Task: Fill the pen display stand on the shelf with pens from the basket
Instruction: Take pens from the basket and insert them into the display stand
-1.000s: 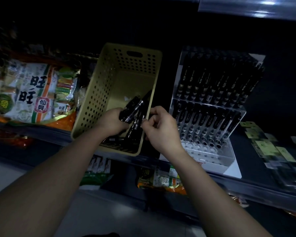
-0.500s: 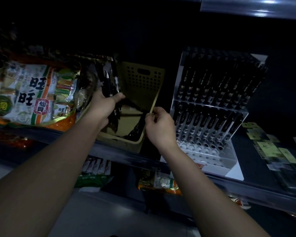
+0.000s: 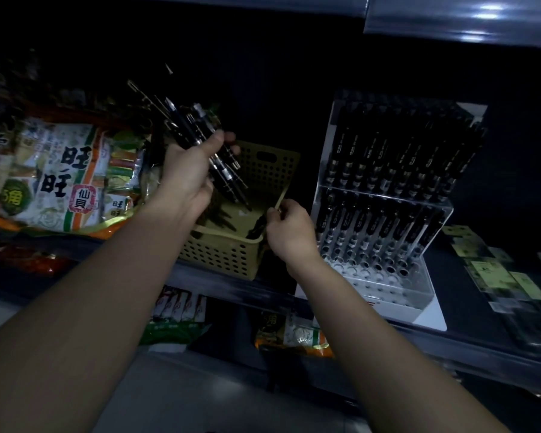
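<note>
Head view: I log the left hand [image 3: 188,173] gripping a bundle of black pens [image 3: 194,126], raised above the perforated yellow plastic basket [image 3: 228,257] on the dark shelf [image 3: 463,307]. The right hand [image 3: 291,232] pinches the basket's right rim. The clear acrylic pen display stand [image 3: 388,285] stands just right of the basket, its rear rows stocked.

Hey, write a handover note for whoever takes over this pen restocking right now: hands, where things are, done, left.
Left hand grips a bundle of pens, raised above the basket.
Right hand pinches the basket's right rim.
Loose pens lie in the basket, left of the display stand.
Done: the stand's back and middle rows are filled.
Left: the front holes are empty; fill them from the bundle, then the basket.
</note>
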{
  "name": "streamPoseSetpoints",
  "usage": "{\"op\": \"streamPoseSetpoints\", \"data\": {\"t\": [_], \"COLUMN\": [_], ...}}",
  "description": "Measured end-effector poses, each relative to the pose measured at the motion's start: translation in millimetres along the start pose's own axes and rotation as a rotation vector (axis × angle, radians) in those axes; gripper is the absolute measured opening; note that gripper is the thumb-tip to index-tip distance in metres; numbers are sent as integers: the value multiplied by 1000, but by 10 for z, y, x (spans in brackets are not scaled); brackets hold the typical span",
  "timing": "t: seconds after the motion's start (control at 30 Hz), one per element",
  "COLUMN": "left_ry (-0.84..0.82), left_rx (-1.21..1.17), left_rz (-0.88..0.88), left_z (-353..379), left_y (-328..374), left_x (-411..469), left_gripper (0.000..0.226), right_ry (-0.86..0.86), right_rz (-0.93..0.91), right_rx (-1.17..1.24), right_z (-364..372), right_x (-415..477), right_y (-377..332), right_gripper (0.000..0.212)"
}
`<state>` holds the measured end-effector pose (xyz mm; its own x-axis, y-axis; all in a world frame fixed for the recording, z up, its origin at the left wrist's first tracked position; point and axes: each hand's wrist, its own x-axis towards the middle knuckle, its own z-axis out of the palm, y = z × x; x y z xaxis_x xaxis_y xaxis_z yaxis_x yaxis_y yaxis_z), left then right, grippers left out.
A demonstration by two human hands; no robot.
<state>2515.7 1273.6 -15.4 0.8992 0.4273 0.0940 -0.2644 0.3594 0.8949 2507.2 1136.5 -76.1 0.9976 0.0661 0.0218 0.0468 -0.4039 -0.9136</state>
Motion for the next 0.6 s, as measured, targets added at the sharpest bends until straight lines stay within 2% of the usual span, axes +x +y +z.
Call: {"op": "streamPoseSetpoints", "data": {"t": [0.1,0.17,0.27,0.43,0.53,0.6], "left_ry": [-33,-42,-74,-143,-173,-182], "left_rx": [-84,-134,-209,-255,-250,-243], "left_rz": [-37,-61,-78,-123,-146,-161], "left_z": [72,89,118,258,338,385], "left_y": [65,84,106,75,-26,-123], "left_x": [-71,-128,-252,-630,-867,-1019], "left_gripper": [7,9,5,5,5,7], "right_ry": [-10,55,171,-64,-102,-86], "right_rz": [14,-50,-117,301,377,369], "right_rx": [19,29,253,974,1131,1147], "right_z": [-17,-61,-104,-234,-347,-395], "right_x": [-42,-122,-293,-392,-432,-481], "right_y": [-30,-71,-167,-361,-370,-357], "right_gripper": [25,26,26,61,70,63]}}
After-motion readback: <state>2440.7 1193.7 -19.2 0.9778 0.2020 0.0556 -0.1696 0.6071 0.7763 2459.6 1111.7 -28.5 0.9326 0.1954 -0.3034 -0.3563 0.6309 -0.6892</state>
